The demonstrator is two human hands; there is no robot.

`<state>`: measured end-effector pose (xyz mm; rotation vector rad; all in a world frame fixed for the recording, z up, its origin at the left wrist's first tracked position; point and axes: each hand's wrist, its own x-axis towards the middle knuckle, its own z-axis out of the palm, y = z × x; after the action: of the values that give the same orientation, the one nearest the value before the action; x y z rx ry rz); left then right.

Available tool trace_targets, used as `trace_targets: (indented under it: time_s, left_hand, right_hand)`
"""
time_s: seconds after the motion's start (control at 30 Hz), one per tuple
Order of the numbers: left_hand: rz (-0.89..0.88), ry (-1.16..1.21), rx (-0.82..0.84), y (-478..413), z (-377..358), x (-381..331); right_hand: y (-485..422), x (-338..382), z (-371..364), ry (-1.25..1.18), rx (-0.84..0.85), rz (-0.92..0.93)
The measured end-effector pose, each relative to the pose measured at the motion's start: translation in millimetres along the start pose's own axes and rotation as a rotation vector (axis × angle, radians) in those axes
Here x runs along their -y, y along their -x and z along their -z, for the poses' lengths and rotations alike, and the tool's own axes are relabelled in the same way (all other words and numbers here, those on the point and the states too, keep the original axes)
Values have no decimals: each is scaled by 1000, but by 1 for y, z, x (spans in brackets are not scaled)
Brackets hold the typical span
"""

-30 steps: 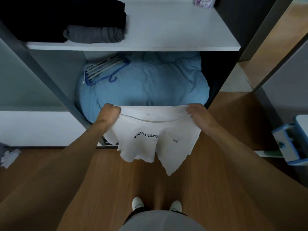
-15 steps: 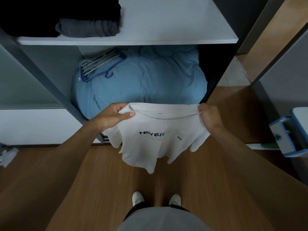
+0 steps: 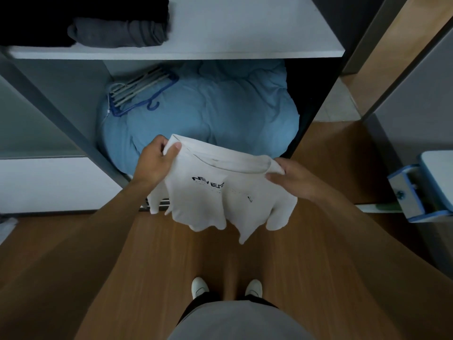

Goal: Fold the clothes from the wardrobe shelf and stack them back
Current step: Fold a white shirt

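We hold a white cotton T-shirt with black lettering point(image 3: 220, 200) up in the air by its neckline, in front of the wardrobe's lower compartment and above the brown wooden floor point(image 3: 147, 266); its hem hangs loose in uneven folds. Our left hand point(image 3: 154, 165) grips the left end of the neckline, fingers curled round the cloth and the thumb pressed on top of it. Our right hand point(image 3: 293, 179) pinches the right end of the neckline between thumb and fingers and sits a little lower than the left, so the collar slopes down to the right. Higher up, the flat white wardrobe shelf point(image 3: 245, 33) carries a folded dark grey garment point(image 3: 117, 33) at its left end, lying against a pile of black folded clothes point(image 3: 73, 15). Beneath the shelf a bulky light blue quilt point(image 3: 220, 106) fills the compartment, and a bunch of blue and white plastic hangers point(image 3: 144, 92) lies on its left side. Our white shoes point(image 3: 199, 287) stand on the floor below the shirt.
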<state>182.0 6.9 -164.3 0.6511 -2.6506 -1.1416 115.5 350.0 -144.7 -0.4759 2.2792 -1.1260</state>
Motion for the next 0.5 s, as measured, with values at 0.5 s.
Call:
trace_targets:
  time_s: [0.5]
  left_hand:
    - [2, 257, 303, 32, -43, -39]
  right_hand:
    - [-12, 13, -55, -387, -507, -155]
